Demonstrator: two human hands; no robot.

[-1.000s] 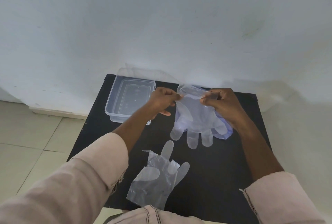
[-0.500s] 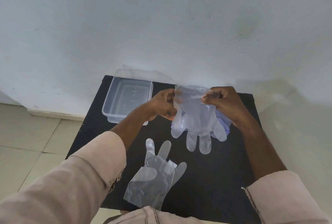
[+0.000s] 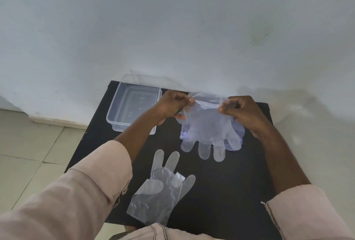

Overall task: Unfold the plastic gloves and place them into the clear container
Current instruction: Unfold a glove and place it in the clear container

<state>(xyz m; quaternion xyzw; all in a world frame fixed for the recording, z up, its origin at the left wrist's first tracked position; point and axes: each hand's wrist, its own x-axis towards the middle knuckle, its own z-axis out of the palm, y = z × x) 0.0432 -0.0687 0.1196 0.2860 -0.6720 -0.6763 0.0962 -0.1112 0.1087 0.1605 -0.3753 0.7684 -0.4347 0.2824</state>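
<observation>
A thin, translucent plastic glove [image 3: 208, 130] is held up above the black rectangular table [image 3: 230, 191], its cuff pinched at one corner by the left hand [image 3: 171, 108] and at the other by the right hand [image 3: 243, 113]; both hands are closed on the film between thumb and forefinger, and the glove's fingers hang down toward the viewer. Bluish plastic film [image 3: 241, 134] (form not discernible) is seen just behind the held glove. A second translucent plastic glove [image 3: 161, 187], partly folded, lies flat on the near part of the table, well apart from the first. The clear rectangular plastic container [image 3: 115, 116] stands at the far left corner of the table, beside the left hand, against the white wall [image 3: 172, 28]
</observation>
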